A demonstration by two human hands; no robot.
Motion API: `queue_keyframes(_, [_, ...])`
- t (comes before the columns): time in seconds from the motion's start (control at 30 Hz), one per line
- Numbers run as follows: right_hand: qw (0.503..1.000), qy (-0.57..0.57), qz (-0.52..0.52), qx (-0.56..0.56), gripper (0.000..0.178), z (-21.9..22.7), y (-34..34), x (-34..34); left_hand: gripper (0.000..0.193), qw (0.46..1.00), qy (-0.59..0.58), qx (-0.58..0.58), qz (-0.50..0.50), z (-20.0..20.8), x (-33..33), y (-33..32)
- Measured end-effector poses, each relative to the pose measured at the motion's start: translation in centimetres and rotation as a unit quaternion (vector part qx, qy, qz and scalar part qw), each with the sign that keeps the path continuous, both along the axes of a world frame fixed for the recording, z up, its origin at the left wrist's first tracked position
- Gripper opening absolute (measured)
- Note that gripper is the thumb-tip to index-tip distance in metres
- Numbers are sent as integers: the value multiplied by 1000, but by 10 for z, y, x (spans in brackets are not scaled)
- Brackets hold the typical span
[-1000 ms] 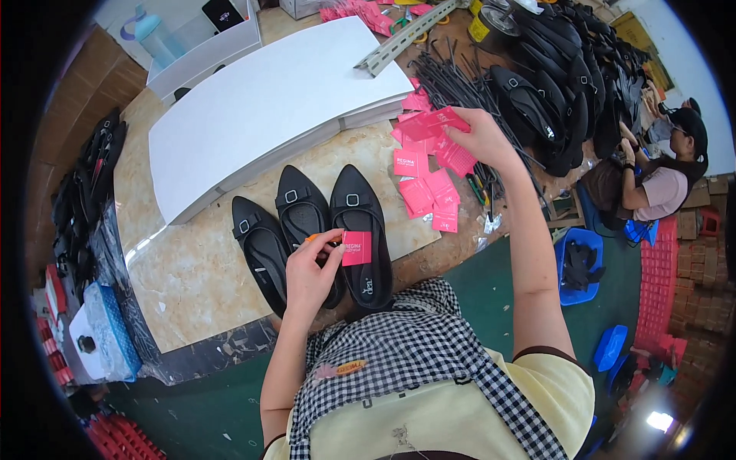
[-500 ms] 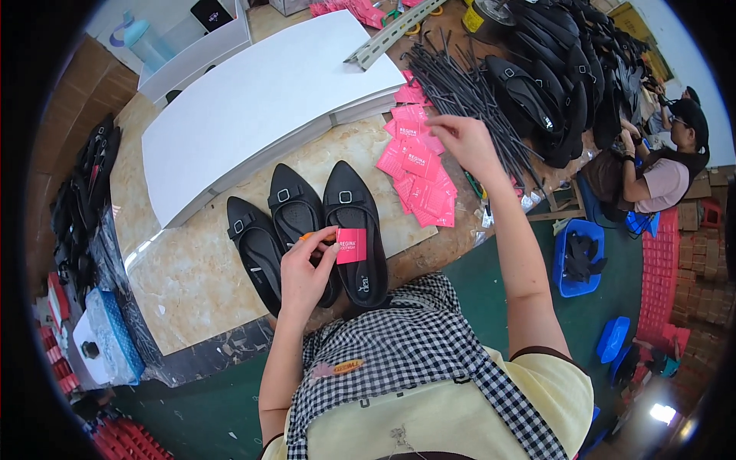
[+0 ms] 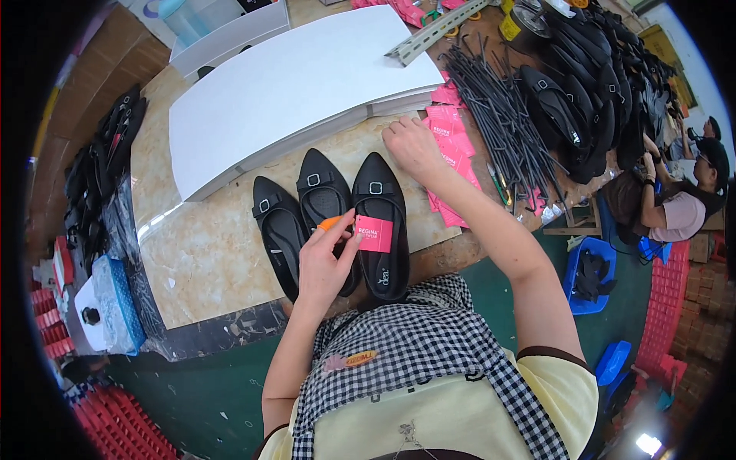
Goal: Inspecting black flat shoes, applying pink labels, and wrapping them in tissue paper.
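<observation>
Head view: pink tag (image 3: 373, 234), frame centre, was pinched at left edge by left hand (image 3: 325, 262); judged light, bendable, best held by edges. Right hand (image 3: 414, 147), upper centre, looked curled; grip indeterminable.

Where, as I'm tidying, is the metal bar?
In the head view, the bar lies upper right of centre, overlapping the white stack, near black strips.

Pink tag (image 3: 373, 234), white-lettered; black insole (image 3: 382, 267), pale-lettered (near its heel)
</observation>
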State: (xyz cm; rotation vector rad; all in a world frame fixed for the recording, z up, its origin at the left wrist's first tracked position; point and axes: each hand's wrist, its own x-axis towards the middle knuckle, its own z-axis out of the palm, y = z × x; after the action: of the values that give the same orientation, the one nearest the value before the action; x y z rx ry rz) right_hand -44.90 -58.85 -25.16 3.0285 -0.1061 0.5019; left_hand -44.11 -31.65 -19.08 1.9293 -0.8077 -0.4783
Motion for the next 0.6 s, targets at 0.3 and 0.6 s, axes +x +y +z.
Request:
queue_keyframes(0.3, [789,-96,-124,594,16,80,-51,-40,16,970,-231,74,29,8,10,39])
queue_keyframes(0.6, [762,-18,-11,647,19,147,9,-58,15,963,-241,94,68,4,16,48])
